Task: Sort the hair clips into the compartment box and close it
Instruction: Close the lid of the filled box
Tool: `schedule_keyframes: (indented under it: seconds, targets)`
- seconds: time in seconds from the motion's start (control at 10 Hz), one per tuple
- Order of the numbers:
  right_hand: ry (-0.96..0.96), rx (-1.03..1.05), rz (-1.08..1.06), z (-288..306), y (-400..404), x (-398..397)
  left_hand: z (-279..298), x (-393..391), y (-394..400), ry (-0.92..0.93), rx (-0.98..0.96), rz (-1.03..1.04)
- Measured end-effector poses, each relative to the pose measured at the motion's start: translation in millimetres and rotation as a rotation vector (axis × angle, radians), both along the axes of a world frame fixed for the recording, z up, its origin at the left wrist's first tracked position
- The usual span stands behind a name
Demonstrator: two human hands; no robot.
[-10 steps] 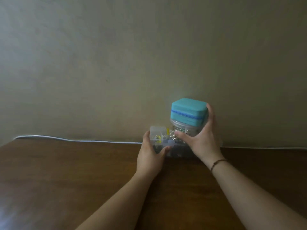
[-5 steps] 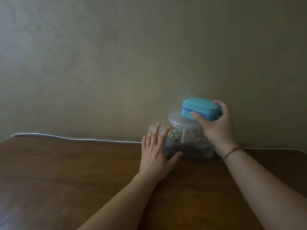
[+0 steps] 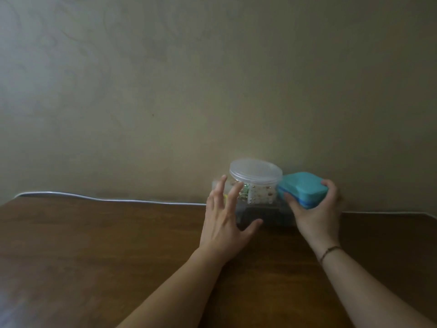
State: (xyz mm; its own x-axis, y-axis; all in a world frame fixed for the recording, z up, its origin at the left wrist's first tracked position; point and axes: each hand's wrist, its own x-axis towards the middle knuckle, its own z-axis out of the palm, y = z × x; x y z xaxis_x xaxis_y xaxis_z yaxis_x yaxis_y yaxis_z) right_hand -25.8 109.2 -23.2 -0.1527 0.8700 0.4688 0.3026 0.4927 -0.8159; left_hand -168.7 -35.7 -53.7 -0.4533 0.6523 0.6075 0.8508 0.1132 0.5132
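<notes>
My right hand [image 3: 314, 215] grips the teal case [image 3: 301, 189] beside the round tub [image 3: 255, 179]. My left hand [image 3: 225, 217] is spread wide before the clear box [image 3: 267, 215] under the tub, against the wall [image 3: 212, 79].

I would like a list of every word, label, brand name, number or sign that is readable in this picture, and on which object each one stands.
None can be read.
Teal case in the right hand: plain, no print shows.
Round clear tub: lid plain; its contents show only small dots, too blurred to read.
Compartment box by the left hand: no label visible.
</notes>
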Motion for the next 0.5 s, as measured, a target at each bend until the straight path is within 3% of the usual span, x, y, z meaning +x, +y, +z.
schedule_keyframes:
  seconds: [0.2, 0.5]
  targets:
    - [-0.217, 0.145, 0.062, -11.6, -13.2, -7.6, 2.0, -2.5, -3.5, -0.226, 0.212, 0.003]
    - [-0.277, -0.016, 0.183, -0.3, -26.9, 4.0, 4.7, -0.8, -6.3, -0.369, 0.192, 0.013]
